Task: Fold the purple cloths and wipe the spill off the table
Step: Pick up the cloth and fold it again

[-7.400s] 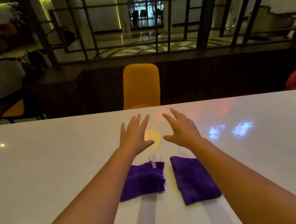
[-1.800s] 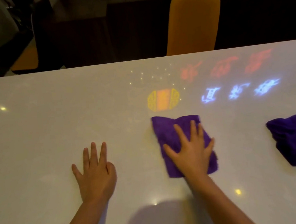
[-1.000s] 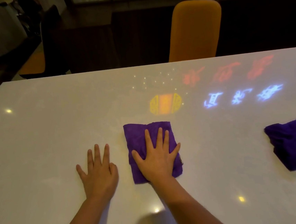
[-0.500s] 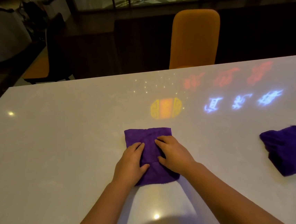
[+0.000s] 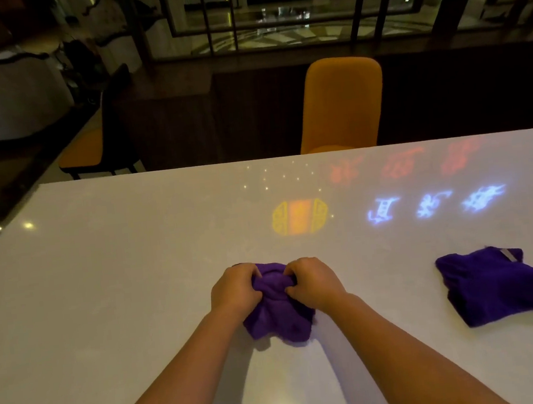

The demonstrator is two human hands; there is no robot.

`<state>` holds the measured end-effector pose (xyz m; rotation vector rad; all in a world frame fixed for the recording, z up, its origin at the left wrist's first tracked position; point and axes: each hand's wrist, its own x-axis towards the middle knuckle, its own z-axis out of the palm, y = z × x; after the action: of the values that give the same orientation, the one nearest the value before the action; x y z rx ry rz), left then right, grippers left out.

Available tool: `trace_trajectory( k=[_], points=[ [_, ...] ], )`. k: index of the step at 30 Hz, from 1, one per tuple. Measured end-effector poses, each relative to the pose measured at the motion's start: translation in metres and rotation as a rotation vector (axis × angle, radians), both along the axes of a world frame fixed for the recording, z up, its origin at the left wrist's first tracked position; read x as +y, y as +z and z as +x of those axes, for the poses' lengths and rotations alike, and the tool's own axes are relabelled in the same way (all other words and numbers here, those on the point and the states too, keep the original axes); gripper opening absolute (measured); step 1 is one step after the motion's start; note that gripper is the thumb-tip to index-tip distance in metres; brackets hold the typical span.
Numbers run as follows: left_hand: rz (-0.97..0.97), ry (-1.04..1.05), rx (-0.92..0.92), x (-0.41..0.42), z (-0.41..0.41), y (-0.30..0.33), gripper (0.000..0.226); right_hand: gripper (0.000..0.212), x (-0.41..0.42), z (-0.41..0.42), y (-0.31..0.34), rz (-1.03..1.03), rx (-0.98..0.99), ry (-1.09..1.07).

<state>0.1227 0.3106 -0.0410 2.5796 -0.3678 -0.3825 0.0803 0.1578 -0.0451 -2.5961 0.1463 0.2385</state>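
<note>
A purple cloth lies bunched on the white table in front of me. My left hand and my right hand both grip its far part, fingers curled into the fabric, so it puckers between them. A second purple cloth, loosely folded with a small grey tag on top, lies apart at the right. No spill shows on the table surface.
Coloured light patterns fall on the far half of the table: a yellow-orange one, blue ones and red ones. An orange chair stands behind the far edge, another chair at the far left corner.
My right hand slid the cloth leftward over the table with a flat palm. Then my left hand joined it, and both hands have now gathered the flat cloth into a bunch.
</note>
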Motion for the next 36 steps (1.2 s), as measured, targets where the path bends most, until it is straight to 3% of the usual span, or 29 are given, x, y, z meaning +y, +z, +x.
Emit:
trace_trajectory(
  k=[11,20,28,36],
  points=[
    [-0.235,-0.072,-0.048,-0.044,0.011,0.151,0.020,0.022,-0.058,0.001,0.152,0.139,-0.182,-0.087],
    [-0.354,-0.148,-0.172,-0.101,-0.015,0.242,0.024,0.017,-0.124,-0.022,0.248,0.089,-0.363,-0.008],
    [-0.463,-0.142,-0.230,-0.156,-0.049,0.277,0.023,0.019,-0.182,-0.055,0.291,0.061,-0.421,0.000],
    [-0.472,-0.252,-0.199,-0.239,-0.078,0.258,0.022,0.017,-0.261,-0.100,0.281,0.029,-0.390,-0.084]
  ],
)
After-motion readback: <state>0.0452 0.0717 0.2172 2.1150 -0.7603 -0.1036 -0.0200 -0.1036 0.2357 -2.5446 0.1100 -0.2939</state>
